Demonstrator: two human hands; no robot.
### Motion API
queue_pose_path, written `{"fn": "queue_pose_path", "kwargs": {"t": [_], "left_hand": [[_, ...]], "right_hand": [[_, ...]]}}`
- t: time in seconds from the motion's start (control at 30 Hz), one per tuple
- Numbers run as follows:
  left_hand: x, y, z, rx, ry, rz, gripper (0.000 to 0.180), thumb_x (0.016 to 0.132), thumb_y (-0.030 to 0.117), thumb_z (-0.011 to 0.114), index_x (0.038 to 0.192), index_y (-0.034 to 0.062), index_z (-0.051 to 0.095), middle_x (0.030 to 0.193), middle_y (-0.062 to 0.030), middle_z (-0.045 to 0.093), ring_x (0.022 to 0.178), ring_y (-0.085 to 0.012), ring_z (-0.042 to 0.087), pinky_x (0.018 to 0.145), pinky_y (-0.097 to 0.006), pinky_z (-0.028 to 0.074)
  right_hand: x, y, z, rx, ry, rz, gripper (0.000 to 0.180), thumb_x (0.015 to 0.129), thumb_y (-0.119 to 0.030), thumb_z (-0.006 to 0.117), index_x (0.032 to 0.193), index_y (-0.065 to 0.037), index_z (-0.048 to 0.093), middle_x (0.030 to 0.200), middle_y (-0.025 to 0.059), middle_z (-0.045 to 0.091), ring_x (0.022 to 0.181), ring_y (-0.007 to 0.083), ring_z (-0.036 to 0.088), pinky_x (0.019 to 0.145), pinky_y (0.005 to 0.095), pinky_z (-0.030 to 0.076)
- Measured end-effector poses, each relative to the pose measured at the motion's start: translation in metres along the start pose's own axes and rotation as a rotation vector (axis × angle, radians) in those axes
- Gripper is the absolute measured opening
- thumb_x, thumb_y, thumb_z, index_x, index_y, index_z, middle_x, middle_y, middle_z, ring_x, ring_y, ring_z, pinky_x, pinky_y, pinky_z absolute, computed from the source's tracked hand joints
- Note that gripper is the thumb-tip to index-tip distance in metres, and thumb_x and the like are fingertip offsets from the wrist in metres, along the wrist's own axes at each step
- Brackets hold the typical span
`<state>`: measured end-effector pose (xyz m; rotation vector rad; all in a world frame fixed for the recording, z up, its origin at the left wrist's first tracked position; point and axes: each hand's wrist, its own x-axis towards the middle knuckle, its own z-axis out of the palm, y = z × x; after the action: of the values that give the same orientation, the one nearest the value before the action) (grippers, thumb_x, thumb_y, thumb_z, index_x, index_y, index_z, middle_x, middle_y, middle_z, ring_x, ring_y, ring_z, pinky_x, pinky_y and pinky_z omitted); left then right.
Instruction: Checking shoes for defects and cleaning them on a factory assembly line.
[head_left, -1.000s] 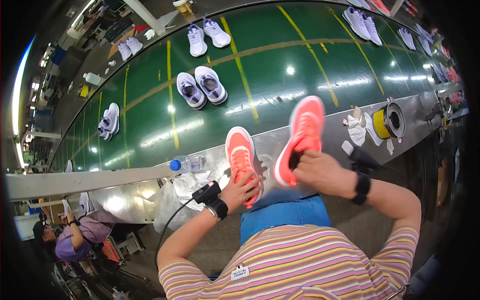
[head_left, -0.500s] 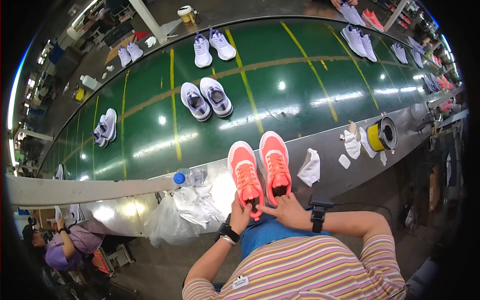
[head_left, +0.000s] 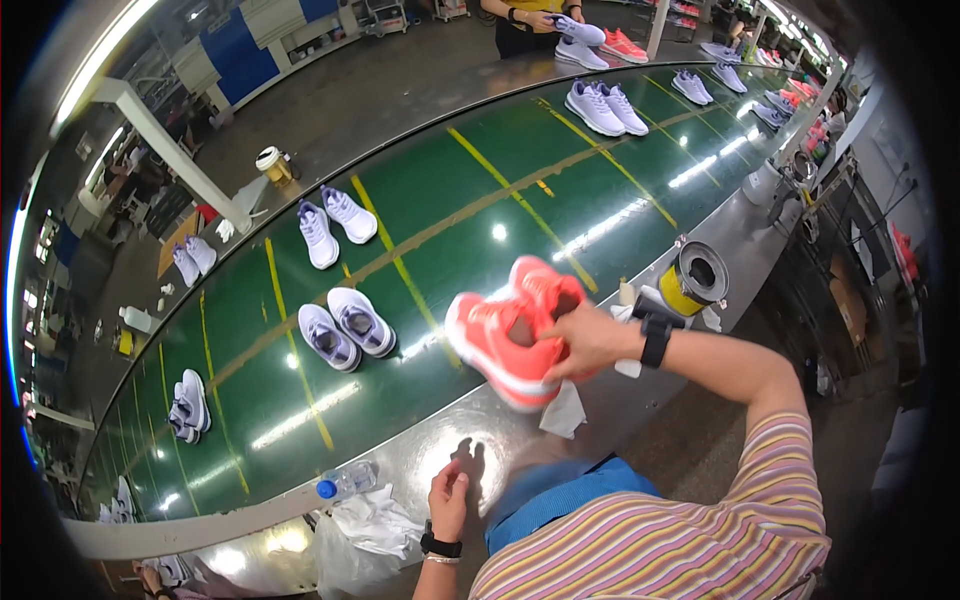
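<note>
My right hand [head_left: 597, 343] grips a pair of coral sneakers [head_left: 490, 345] at their heels, the two held together and tilted. They hang over the near edge of the green conveyor belt [head_left: 440, 225] and the metal ledge [head_left: 455, 425]; motion blurs them slightly. Low over the ledge, my left hand [head_left: 449, 503] holds nothing, its fingers loosely bent and apart. To the left of the coral pair, lavender-white sneakers [head_left: 345, 330] rest on the belt, and another lavender pair [head_left: 335, 225] lies farther back.
A yellow-banded can [head_left: 690, 280] stands on the ledge at right, near white cloth scraps. A blue-capped bottle [head_left: 345, 482] and a plastic bag [head_left: 345, 560] lie at left. Across the belt, another person's hands hold a lavender shoe [head_left: 577, 30]. More pairs sit along the belt.
The coral sneakers have left the ledge, lifted and swung over the belt's edge in my right hand. My left hand has let go of them and moved left. The view has turned right.
</note>
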<state>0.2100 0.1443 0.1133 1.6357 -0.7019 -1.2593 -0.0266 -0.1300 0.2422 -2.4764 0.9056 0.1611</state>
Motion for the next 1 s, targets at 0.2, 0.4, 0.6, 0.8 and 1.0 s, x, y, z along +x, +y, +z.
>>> {"fn": "queue_pose_path", "kwargs": {"t": [0.2,0.4,0.6,0.8,1.0], "left_hand": [[0.015,0.005,0.005,0.200,0.166,0.027,0.032,0.083,0.014,0.060,0.113,0.0034,0.057,0.105,-0.0117,0.055,0.096,-0.0174,0.053,0.084,-0.030,0.044],[0.085,0.072,0.020,0.710,0.201,0.130,0.048,0.077,0.019,0.064,0.123,0.0132,0.050,0.112,-0.0169,0.045,0.103,-0.0284,0.048,0.088,-0.038,0.042],[0.196,0.112,-0.025,1.351,0.358,0.179,0.072,0.066,0.028,0.074,0.130,0.0279,0.042,0.128,-0.0248,0.034,0.116,-0.0403,0.036,0.094,-0.049,0.034],[0.274,0.098,-0.089,1.430,0.077,-0.052,0.086,0.058,0.040,0.079,0.133,0.0357,0.037,0.130,-0.0270,0.036,0.120,-0.0427,0.036,0.098,-0.058,0.028],[0.262,0.098,-0.089,1.410,0.020,0.001,0.082,0.058,0.043,0.078,0.129,0.0266,0.043,0.107,-0.0204,0.058,0.105,-0.0374,0.052,0.093,-0.047,0.039]], "right_hand": [[0.055,0.175,-0.040,-0.349,0.163,0.049,0.044,0.063,-0.043,0.070,0.099,-0.017,0.065,0.081,0.0100,0.064,0.082,0.0280,0.061,0.089,0.0432,0.030],[0.051,0.326,-0.006,-0.268,0.122,0.533,0.058,0.059,-0.025,0.077,0.111,-0.017,0.053,0.107,0.0151,0.057,0.102,0.0330,0.054,0.087,0.0482,0.043],[0.029,0.248,-0.072,-0.034,0.484,0.238,0.054,0.063,-0.010,0.073,0.113,-0.009,0.052,0.118,0.0205,0.045,0.113,0.0362,0.044,0.093,0.0428,0.039],[-0.031,0.102,-0.114,0.627,0.821,-0.122,0.029,0.070,-0.006,0.071,0.096,0.000,0.058,0.094,0.0106,0.057,0.089,0.0228,0.054,0.082,0.0307,0.042],[-0.101,0.037,-0.093,0.884,1.094,-0.393,0.031,0.074,-0.019,0.074,0.093,0.000,0.059,0.083,0.0103,0.056,0.070,0.0198,0.053,0.064,0.0318,0.043]]}}
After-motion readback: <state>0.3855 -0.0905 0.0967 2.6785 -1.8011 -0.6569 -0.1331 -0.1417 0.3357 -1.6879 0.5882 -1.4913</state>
